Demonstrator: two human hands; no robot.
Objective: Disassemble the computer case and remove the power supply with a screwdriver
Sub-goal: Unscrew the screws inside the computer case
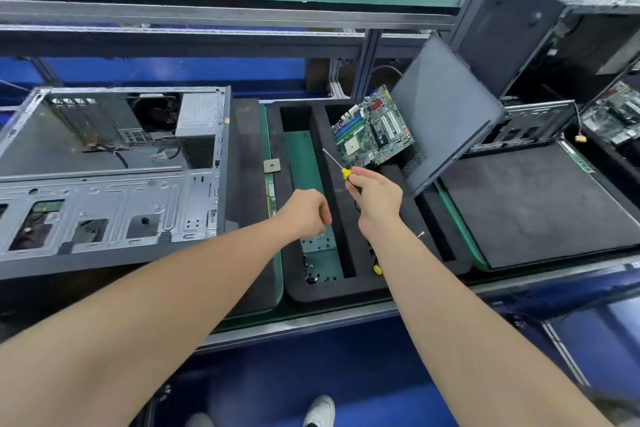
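The computer case (pixel 110 166) lies on its side at the left of the worktop (pixel 311 322), with its open side up. The power supply (pixel 199 128) sits in the far right corner of the case, beside the fan (pixel 157 113).

The right grip (pixel 375 198) clasps the yellow handle of the screwdriver (pixel 346 173), with the shaft pointing up and to the left. The left grip (pixel 306 213) hangs over the black foam tray (pixel 346 291), fingers curled downward. It cannot be told whether it holds anything.

A motherboard (pixel 374 130) leans in the tray's far end. A grey side panel (pixel 446 114) stands tilted just to the right of the motherboard. A processor chip (pixel 272 166) lies between the case and the tray.
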